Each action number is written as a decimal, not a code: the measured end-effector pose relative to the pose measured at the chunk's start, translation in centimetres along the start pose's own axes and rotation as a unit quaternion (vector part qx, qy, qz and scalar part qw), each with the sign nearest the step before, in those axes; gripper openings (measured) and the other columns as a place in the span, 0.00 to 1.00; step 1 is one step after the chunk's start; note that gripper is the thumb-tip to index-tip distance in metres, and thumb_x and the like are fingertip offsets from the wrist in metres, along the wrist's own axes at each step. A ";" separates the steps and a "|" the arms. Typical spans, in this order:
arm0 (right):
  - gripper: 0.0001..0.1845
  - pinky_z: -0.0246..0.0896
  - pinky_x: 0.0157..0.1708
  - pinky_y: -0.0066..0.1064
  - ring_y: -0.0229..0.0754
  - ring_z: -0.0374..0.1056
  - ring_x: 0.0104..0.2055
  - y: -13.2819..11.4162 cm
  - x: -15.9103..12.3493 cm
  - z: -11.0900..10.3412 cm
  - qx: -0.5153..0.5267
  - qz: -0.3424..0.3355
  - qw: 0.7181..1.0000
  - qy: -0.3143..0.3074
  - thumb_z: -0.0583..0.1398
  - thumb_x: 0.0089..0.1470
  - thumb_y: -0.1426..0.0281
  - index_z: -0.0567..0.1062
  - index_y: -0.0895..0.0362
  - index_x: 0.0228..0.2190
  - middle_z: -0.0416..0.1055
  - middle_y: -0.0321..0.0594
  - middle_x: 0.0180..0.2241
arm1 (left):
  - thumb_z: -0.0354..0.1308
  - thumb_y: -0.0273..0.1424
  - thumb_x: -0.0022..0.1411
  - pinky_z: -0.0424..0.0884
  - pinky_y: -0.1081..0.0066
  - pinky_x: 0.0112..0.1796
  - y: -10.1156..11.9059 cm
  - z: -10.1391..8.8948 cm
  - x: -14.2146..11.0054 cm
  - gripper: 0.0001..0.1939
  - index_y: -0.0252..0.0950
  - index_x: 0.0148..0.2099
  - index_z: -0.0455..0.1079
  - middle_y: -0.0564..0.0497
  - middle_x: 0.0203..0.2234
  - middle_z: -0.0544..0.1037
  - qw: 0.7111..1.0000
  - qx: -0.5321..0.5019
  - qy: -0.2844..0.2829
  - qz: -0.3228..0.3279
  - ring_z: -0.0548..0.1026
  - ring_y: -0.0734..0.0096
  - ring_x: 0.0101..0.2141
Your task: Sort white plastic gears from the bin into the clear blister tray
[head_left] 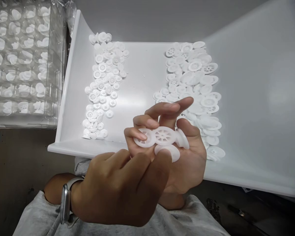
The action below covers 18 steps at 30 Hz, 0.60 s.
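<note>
My right hand [186,164] is palm up over the front of a white tray, fingers half curled. It cradles several small white plastic wheels. A spoked wheel [163,136] lies in the middle, and another wheel [142,137] sits under the curled little finger. A third wheel [183,139] stands tilted on edge by the thumb, showing a grooved rim. My left hand [123,186], back up and wearing a watch, reaches across from the left. Its fingers are closed at a wheel [170,153] low on the right palm; the fingertips are partly hidden.
Inside the white tray [142,82] are a left pile of small wheels [102,85] and a right pile of larger wheels [194,78]. The tray has a raised left wall [70,82]. Beyond it stands a clear compartmented plastic tray [22,65] filled with white parts.
</note>
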State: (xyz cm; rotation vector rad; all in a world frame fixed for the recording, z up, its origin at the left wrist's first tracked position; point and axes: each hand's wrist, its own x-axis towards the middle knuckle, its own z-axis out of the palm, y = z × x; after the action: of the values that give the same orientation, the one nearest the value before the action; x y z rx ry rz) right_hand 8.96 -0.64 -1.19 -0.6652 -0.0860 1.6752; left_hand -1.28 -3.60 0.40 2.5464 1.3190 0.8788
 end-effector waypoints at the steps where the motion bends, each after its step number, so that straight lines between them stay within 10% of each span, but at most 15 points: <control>1: 0.13 0.68 0.29 0.22 0.33 0.68 0.33 0.0 0.1 0.0 0.007 0.000 1.000 0.000 0.53 0.56 0.65 0.77 0.39 0.34 0.73 0.28 0.38 | 0.56 0.30 0.61 0.53 0.72 0.15 0.0 0.0 0.1 0.13 0.31 0.48 0.70 0.56 0.21 0.75 1.000 0.001 0.002 -0.008 0.63 0.80 0.16; 18: 0.07 0.70 0.35 0.14 0.26 0.71 0.34 0.1 0.4 -0.2 0.034 0.013 0.998 -0.055 0.60 0.51 0.69 0.78 0.48 0.32 0.75 0.24 0.34 | 0.58 0.32 0.64 0.59 0.75 0.19 0.0 -0.1 0.4 0.06 0.34 0.40 0.68 0.60 0.19 0.71 0.998 0.040 -0.038 -0.031 0.68 0.82 0.18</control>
State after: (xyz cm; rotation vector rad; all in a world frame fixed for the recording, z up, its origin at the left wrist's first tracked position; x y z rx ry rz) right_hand 8.88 -0.33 -1.53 -0.5254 -0.0976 1.7320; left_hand -1.19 -3.36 0.68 2.5556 1.4299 0.7235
